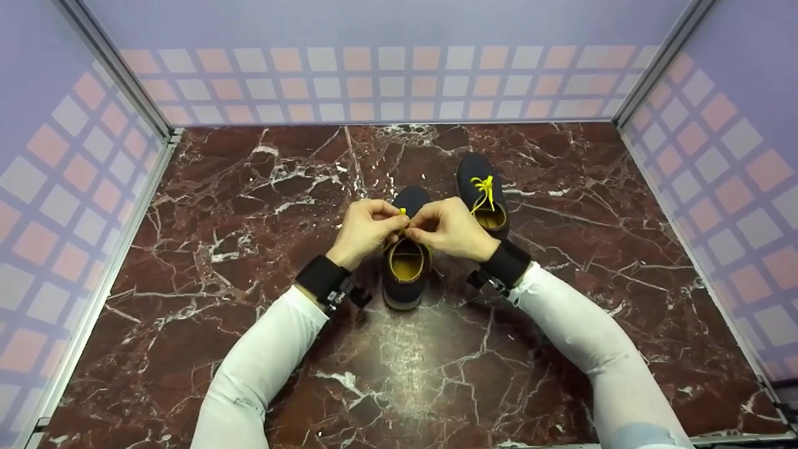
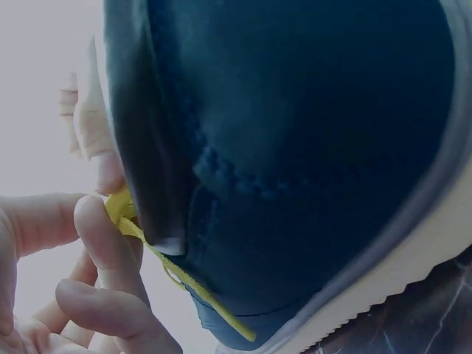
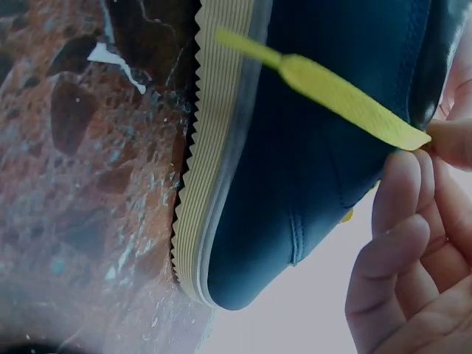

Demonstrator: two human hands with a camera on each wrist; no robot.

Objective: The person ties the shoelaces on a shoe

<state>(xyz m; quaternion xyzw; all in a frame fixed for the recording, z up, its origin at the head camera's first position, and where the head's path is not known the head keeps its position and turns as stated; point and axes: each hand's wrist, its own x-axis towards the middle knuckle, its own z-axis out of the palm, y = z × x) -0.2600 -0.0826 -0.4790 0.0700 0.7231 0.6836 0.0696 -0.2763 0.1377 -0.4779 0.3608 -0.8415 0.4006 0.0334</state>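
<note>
A dark shoe (image 1: 403, 292) with a yellow lining stands on the floor in the middle of the head view, its toe pointing away from me. Both hands meet over its lacing. My left hand (image 1: 366, 232) pinches the yellow shoelace (image 2: 124, 210) between thumb and finger, and one loose lace end trails down the shoe's side. From the other side my right hand (image 1: 458, 231) also pinches the lace (image 3: 354, 107), whose tipped end lies across the dark upper. The knot itself is largely hidden behind the fingers.
A matching dark shoe (image 1: 475, 167) stands behind and to the right, its yellow lace (image 1: 485, 187) tied in a bow. Both shoes are on a reddish-brown marbled surface (image 1: 237, 312). Checkered, pale purple walls (image 1: 399, 25) enclose the back and sides.
</note>
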